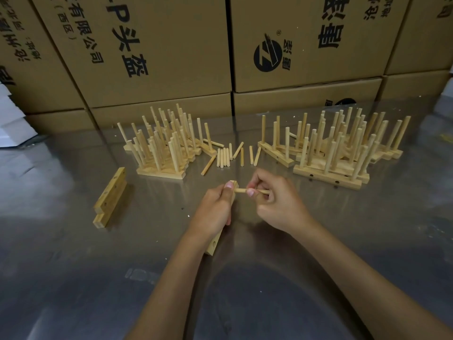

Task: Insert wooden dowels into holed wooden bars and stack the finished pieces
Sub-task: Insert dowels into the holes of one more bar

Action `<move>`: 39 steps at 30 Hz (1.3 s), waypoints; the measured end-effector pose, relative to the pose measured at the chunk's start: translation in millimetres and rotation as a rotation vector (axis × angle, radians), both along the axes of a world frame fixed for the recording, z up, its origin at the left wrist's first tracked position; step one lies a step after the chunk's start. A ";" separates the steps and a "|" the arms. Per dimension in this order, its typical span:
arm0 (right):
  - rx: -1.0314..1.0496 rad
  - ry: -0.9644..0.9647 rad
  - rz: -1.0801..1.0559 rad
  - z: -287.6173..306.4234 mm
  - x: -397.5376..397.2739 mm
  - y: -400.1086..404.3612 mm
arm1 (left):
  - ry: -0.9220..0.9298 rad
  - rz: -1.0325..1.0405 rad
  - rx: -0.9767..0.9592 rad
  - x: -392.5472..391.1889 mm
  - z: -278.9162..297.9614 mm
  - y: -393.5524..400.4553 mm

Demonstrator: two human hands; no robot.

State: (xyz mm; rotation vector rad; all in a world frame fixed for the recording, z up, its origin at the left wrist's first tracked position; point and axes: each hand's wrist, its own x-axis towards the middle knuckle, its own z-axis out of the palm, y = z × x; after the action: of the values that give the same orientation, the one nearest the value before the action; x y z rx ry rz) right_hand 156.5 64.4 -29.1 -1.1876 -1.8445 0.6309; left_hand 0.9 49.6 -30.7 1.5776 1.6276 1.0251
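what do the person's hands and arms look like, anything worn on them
Both arms are bare as far as the frame shows: no sleeves, gloves, watch, rings or bracelets. The left hand and right hand have short, unpainted nails, seen on the thumbs. No marks, tape or bandages show on either forearm. The arms enter from the bottom edge, so anything worn above the elbow is out of view.
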 end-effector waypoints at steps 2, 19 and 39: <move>-0.032 0.044 -0.003 -1.5 -0.5 0.2 | 0.023 -0.004 0.005 0.7 -0.9 0.5; -0.093 -0.406 -0.127 -19.2 3.2 71.4 | -0.450 0.292 -0.013 -6.2 -9.0 22.1; -0.016 -0.176 -0.273 -16.4 11.1 12.4 | -0.529 0.310 0.002 -11.3 -8.3 25.2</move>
State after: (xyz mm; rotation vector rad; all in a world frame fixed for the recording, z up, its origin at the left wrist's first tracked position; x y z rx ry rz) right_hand 167.6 76.8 -45.5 -1.5136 -1.7776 0.3982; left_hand -10.4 74.8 -38.9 0.9496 1.5084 1.4573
